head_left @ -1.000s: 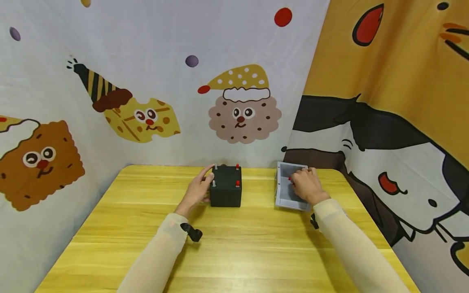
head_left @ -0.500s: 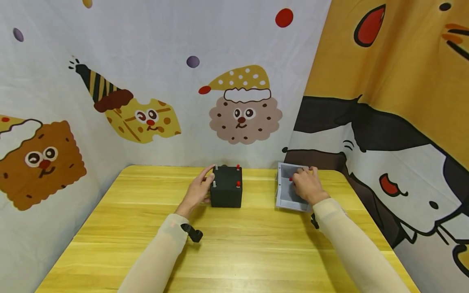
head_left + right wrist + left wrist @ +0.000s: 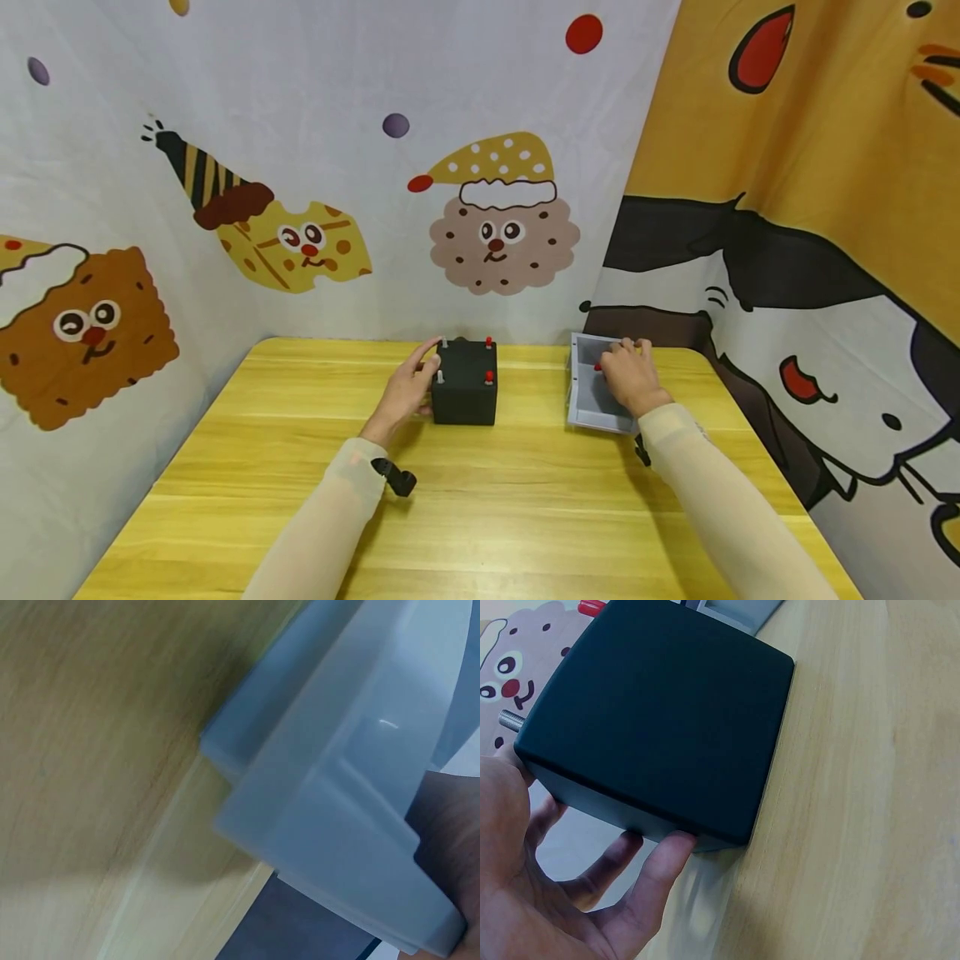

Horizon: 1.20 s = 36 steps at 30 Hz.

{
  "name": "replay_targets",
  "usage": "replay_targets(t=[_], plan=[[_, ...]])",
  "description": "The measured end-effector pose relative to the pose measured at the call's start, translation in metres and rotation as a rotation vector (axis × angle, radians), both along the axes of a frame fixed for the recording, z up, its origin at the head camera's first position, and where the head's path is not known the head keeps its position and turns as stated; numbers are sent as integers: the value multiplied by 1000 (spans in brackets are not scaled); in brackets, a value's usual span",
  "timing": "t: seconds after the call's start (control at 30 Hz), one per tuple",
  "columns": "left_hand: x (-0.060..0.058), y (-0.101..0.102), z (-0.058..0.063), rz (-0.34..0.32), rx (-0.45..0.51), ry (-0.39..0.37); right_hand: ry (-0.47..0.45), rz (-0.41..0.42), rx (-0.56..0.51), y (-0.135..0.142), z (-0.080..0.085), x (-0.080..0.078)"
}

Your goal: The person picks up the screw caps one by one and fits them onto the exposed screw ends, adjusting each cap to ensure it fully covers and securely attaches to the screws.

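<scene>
Head view. We locate the left hand (image 3: 405, 392) at the left side of a black box (image 3: 467, 363), which stands upright on the desk (image 3: 480, 517). Its fingers are spread and released, resting against that side; the uppermost extends to the far left corner of the top face. Two silver posts (image 3: 440, 377) stand on the top edge just beside these fingers, and two red posts (image 3: 489, 377) stand on the opposite edge, farther from them. Well to the right of the left fingers, apart from the box, we locate a grey plastic bin (image 3: 573, 392). The right hand (image 3: 632, 377) reaches into it with fingers bent downward. A small red part (image 3: 597, 367) shows at their tips; we cannot tell whether they grasp it. Behind both sets of fingers, past the desk's far edge, hangs a printed cloth (image 3: 322, 92).

Left wrist view. We see the fingers apart and loosely bent, with tips touching the side face of the box. One silver post projects just beside the hand; a red post projects farther from it. Part of the bin shows beyond the box.

Right wrist view. The bin's wall hides the fingers, so we cannot read their grip here. Part of the hand shows just beside the wall.
</scene>
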State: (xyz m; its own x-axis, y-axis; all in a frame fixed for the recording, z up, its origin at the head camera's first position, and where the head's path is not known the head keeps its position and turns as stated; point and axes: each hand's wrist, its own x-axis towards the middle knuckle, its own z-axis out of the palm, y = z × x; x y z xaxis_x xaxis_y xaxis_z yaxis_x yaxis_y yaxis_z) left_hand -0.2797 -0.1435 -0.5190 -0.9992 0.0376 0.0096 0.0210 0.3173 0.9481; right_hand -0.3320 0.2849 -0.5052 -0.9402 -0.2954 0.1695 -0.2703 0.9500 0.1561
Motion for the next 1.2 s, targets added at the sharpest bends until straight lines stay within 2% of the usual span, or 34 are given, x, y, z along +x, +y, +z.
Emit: replay_targets(t=[0.43, 0.5, 0.53, 0.63, 0.73, 0.77, 0.9, 1.07, 1.2], plan=[[0, -1, 1, -3, -2, 4, -13, 9, -30, 2, 2, 0], [-2, -2, -2, -13, 5, 11, -11, 14, -44, 2, 3, 1], [-7, -5, -9, -25, 16, 32, -8, 17, -54, 2, 3, 2], [-10, -7, -11, -36, 27, 36, 10, 32, -87, 2, 3, 4], [-9, -6, -9, -31, 24, 28, 22, 50, -140, 4, 2, 5], [-3, -3, -2, -20, 14, 8, 22, 56, -167, 5, 1, 5], [1, 0, 2, -3, -2, 2, 1, 74, -288, 9, 0, 7], [2, 0, 2, -2, -6, -4, -28, 73, -402, 12, 2, 11], [1, -1, 0, -6, -8, -3, -32, 78, -443, 12, 3, 13]])
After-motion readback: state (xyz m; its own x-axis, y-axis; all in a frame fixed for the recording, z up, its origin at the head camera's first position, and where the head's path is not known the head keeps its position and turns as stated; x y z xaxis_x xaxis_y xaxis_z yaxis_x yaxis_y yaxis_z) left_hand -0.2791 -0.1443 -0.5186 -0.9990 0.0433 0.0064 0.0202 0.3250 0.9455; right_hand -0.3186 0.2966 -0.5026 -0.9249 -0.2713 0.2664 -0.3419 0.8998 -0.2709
